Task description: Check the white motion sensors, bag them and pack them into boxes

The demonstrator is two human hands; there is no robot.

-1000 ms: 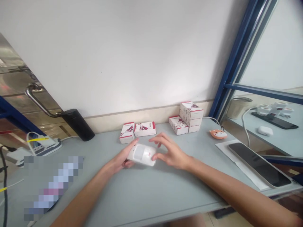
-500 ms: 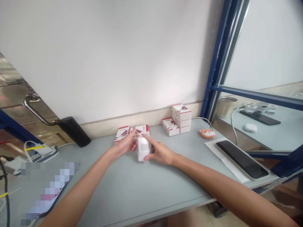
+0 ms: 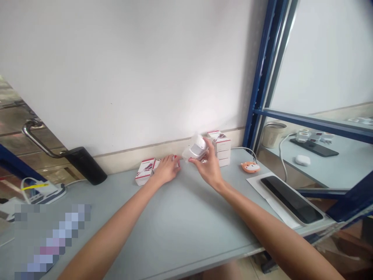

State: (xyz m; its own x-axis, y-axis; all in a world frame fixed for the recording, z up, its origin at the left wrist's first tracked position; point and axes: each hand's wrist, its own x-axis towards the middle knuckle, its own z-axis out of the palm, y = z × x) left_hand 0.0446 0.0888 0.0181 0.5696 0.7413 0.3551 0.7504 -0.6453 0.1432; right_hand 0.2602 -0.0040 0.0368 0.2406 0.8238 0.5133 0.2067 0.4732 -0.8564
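My right hand (image 3: 210,167) holds a white motion sensor (image 3: 196,151) in a clear plastic bag, raised and tilted, pinched between thumb and fingers. Just behind it stands a stack of small white boxes (image 3: 222,151) with red trim. Over toward the wall, my left hand (image 3: 167,171) lies across a red-and-white box (image 3: 156,163), its fingers curled on the right end. Most of that box is covered by the hand. Touching or close to its left side is a similar box (image 3: 145,172).
On the right are an orange animal-faced pouch (image 3: 250,167) and a phone (image 3: 291,198) on white paper. A black cylinder (image 3: 87,165) leans at the back left, near a power strip (image 3: 49,196). A blue metal frame (image 3: 258,93) rises at the right.
The bagged sensor was between both hands near the table; my right hand has lifted it up and rightward. My left hand has let go and moved onto the box behind.
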